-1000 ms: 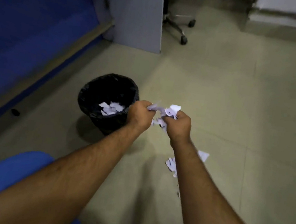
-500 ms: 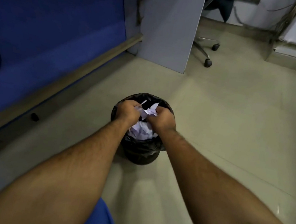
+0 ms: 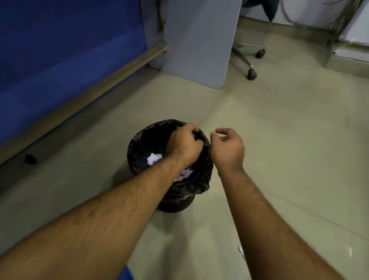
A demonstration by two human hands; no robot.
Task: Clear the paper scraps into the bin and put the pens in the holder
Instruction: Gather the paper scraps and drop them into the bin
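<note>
Both hands have let go since half a second ago: left hand [image 3: 184, 145] hangs over the bin [image 3: 145, 144], right hand [image 3: 228, 149] just right of it. Each grip is loosely curled and empty, because the paper scraps [image 3: 154, 158] now lie inside the bin.

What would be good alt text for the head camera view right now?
A person's left hand hovers over a black-lined bin holding white paper scraps, while the right hand hangs just beside the rim with fingers loosely curled. The bin stands on a pale tiled floor; one small scrap lies near the right forearm.
</note>
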